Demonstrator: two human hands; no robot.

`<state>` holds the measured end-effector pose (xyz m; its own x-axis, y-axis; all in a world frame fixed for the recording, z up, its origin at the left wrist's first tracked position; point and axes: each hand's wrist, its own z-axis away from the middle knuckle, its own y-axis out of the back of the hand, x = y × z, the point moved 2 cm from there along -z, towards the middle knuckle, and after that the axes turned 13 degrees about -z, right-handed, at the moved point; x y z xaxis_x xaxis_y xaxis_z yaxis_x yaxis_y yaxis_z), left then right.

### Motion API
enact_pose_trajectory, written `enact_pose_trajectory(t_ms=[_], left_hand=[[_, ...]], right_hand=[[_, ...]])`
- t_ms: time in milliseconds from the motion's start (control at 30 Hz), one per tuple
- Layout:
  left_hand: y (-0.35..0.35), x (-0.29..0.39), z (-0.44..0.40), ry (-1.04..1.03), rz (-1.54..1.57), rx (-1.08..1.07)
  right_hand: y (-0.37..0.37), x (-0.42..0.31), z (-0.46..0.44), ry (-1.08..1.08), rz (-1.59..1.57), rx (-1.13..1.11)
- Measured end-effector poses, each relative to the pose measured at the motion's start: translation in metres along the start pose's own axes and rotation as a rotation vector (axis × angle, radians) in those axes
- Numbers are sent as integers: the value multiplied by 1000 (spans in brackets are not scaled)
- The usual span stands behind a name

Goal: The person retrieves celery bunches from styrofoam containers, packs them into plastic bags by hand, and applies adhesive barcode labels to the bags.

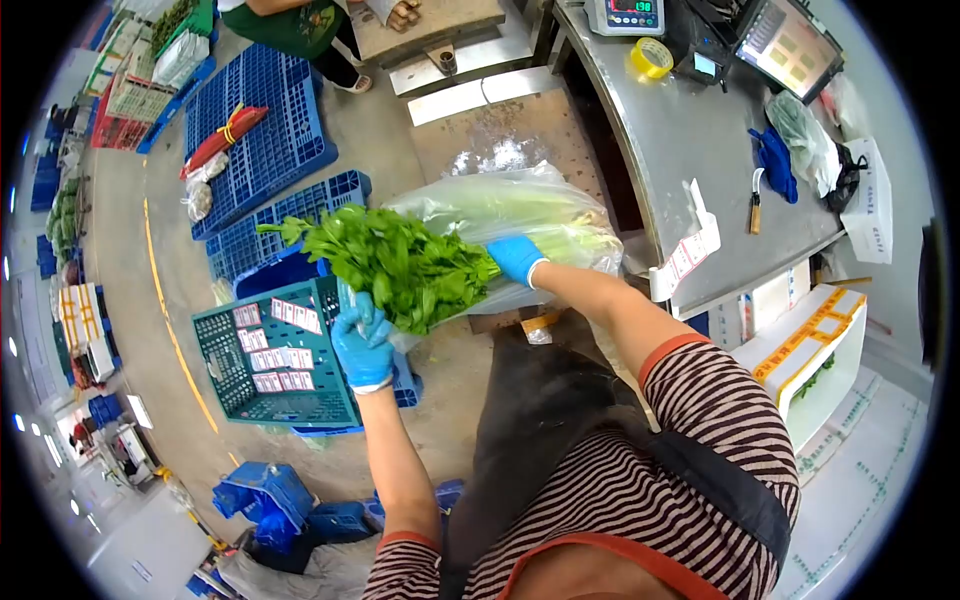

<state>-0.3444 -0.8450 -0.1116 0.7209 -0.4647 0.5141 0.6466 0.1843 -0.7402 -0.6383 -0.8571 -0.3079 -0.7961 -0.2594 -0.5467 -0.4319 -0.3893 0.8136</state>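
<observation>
A bunch of leafy celery [400, 262] lies partly in a clear plastic bag [468, 200], its green leaves sticking out on the left. My right hand [515, 260], in a blue glove, is closed around the celery where the leaves meet the stalks, with the bag film around it. My left hand [362, 345], also gloved in blue, is at the near side of the leaves, its fingers closed on the bag's edge. Pale stalks show through the bag toward the right. A scale platform [505, 135] is beneath and beyond the bag.
A green crate [345, 412] bearing printed labels stands at left, near blue pallets [255, 120]. The steel table [690, 130] on the right holds a scale display [625, 15], yellow tape [652, 58], a knife [755, 205] and a label strip [690, 255]. Another person [290, 30] stands at the far side.
</observation>
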Motion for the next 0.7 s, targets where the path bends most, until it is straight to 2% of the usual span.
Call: enact_pose_trajectory(t_ms=[100,133,200,233,267,333,433,600,633,700], left_hand=[[-3,-2,9,28,-30,14],[-25,-2,15,-19,-68,91],[-8,-5,17,-2,-68,78],[-13,-5,21,-1,-80,85],[-20,-2,24,-28,-133,96],[-41,5,31,-94,-236,122],[-72,12,25,-124,-451,290],[-127,24,54,-117,-519,41],[-130,25,53,-151,-553,32],[-124,22,34,-228,-647,190]], right_hand=[[2,-3,-2,67,26,163],[4,-2,-6,54,37,156],[5,2,-11,-20,43,132],[0,8,-13,-53,43,116],[-37,38,-24,-74,67,-3],[-9,36,-23,-97,58,9],[10,44,-34,-100,70,-54],[30,80,-59,-172,88,-244],[37,85,-67,-190,88,-284],[53,88,-81,-224,65,-334]])
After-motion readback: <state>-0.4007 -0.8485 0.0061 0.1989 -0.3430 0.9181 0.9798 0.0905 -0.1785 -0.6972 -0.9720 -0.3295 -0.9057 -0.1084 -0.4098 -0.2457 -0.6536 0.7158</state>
